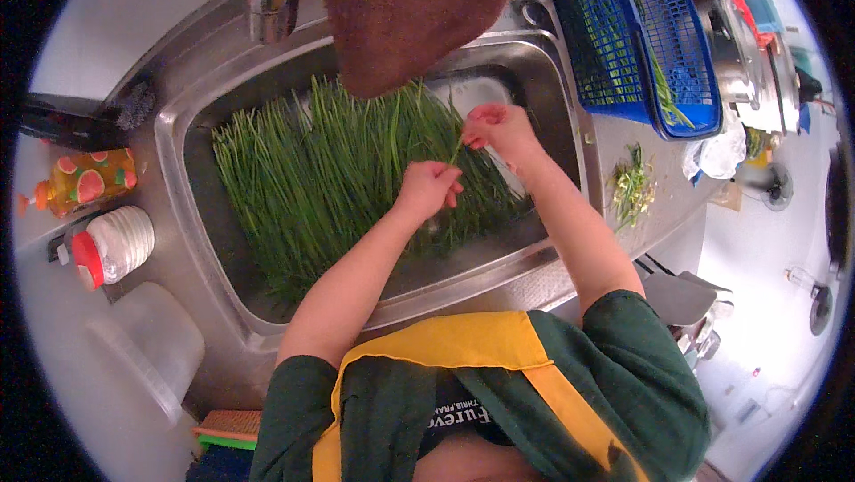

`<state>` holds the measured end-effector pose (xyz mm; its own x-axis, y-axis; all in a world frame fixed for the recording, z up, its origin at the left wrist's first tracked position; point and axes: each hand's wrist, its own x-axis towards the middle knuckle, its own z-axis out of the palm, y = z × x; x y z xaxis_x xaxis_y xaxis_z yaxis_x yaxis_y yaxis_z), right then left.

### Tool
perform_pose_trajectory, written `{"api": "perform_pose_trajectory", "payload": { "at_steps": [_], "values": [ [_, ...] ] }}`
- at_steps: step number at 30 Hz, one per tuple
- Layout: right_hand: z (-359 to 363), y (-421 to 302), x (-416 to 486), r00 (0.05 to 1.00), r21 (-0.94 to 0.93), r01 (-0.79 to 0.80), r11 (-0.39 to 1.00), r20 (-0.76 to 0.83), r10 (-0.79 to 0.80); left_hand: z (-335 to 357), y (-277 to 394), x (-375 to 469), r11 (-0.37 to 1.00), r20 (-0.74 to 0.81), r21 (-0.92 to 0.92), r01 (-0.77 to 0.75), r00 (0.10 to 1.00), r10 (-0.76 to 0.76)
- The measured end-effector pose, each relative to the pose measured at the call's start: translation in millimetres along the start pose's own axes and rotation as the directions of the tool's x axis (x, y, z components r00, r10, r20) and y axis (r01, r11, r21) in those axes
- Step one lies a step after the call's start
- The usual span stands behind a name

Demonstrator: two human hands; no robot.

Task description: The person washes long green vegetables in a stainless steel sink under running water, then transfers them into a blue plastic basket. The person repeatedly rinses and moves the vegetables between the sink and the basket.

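Note:
Long green leaves (334,161), which look like garlic chives, lie in a thick layer across a stainless steel sink (194,228). Over the right part of this layer, my left hand (431,189) pinches the lower end of a thin green stalk (455,153). My right hand (501,133), slightly higher and to the right, has its fingertips closed on the stalk's upper end. The fingers partly hide the stalk. Behind my right hand, a pale patch (494,88) shows at the sink's far right corner.
A blue plastic basket (688,35) with more green leaves stands right of the sink. Near it lies a small pile of trimmings (632,187). Brown cloth (421,8) and a faucet (274,1) overhang the far side. A pump bottle (87,181) and red-lidded jar (117,248) sit left.

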<state>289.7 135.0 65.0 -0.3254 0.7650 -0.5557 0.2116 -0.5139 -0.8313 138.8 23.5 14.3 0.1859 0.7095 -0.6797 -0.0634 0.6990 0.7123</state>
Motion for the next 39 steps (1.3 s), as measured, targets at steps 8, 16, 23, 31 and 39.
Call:
{"api": "perform_pose_trajectory", "payload": {
  "at_steps": [8, 16, 23, 31, 39],
  "values": [
    [10, 20, 15, 0.955, -0.629, 0.268, 0.729, 0.075, -0.285, -18, -10, -22, 0.99, -0.263, -0.122, -0.077, 0.964, 0.042],
    [54, 37, 25, 0.87, -0.877, 0.404, 0.259, 0.282, -0.404, -36, -12, -19, 0.991, -0.317, -0.12, -0.058, 0.948, 0.017],
    [28, 7, -2, 0.951, -0.557, 0.304, 0.773, 0.135, -0.277, -44, -9, -15, 0.992, -0.367, -0.074, -0.099, 0.928, 0.065],
    [-30, -50, -94, 1.0, -0.188, 0.03, 0.982, 0.013, -0.029, -51, 8, -8, 0.988, -0.436, -0.064, -0.143, 0.894, 0.101],
    [-149, -65, -212, 0.945, -0.363, 0.087, 0.928, -0.264, -0.192, -57, 24, 24, 0.966, -0.441, 0.224, -0.128, 0.871, 0.217]
  ]
}}
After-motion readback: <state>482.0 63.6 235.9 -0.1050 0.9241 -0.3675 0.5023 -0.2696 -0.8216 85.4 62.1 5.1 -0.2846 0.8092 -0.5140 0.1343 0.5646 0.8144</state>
